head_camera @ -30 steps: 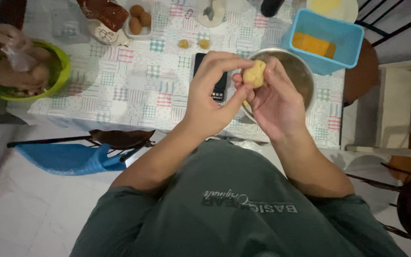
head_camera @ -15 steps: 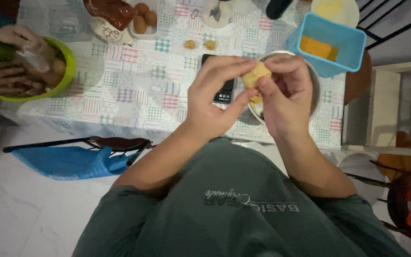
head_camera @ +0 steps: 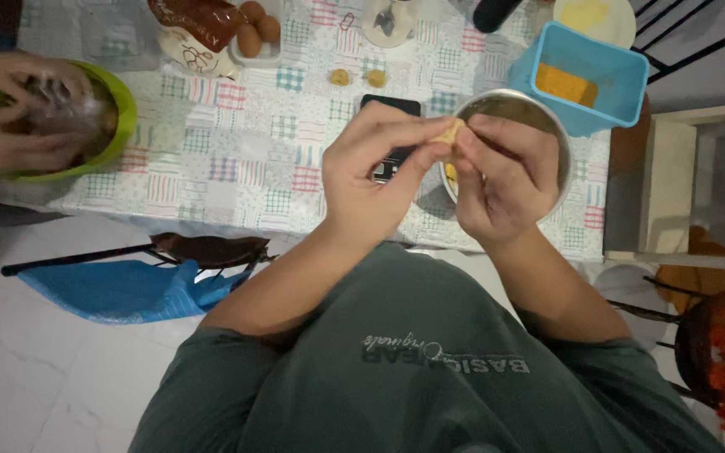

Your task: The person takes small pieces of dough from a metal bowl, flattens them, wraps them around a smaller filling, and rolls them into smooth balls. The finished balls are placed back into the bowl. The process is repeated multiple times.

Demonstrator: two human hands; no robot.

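Observation:
My left hand point(head_camera: 377, 172) and my right hand point(head_camera: 503, 172) are pressed together around a small yellow lump of dough point(head_camera: 445, 132), which shows only as a sliver between the fingertips. Both hands hover over the near rim of a round metal bowl point(head_camera: 552, 126) on the patchwork tablecloth point(head_camera: 237, 159). A black phone point(head_camera: 389, 107) lies just behind my left hand, partly hidden by it. Two small dough balls point(head_camera: 357, 78) rest on the cloth farther back.
Another person's hands point(head_camera: 18, 113) work in a green bowl point(head_camera: 121, 109) at the left. A blue plastic tub point(head_camera: 599, 63) with an orange block stands at the back right, eggs point(head_camera: 258, 21) and a brown packet behind. A blue dustpan point(head_camera: 127, 289) lies on the floor.
My hands have closed more tightly around the dough, so less of it shows. The view has shifted, bringing the table slightly nearer. The other person's hands keep moving in the green bowl.

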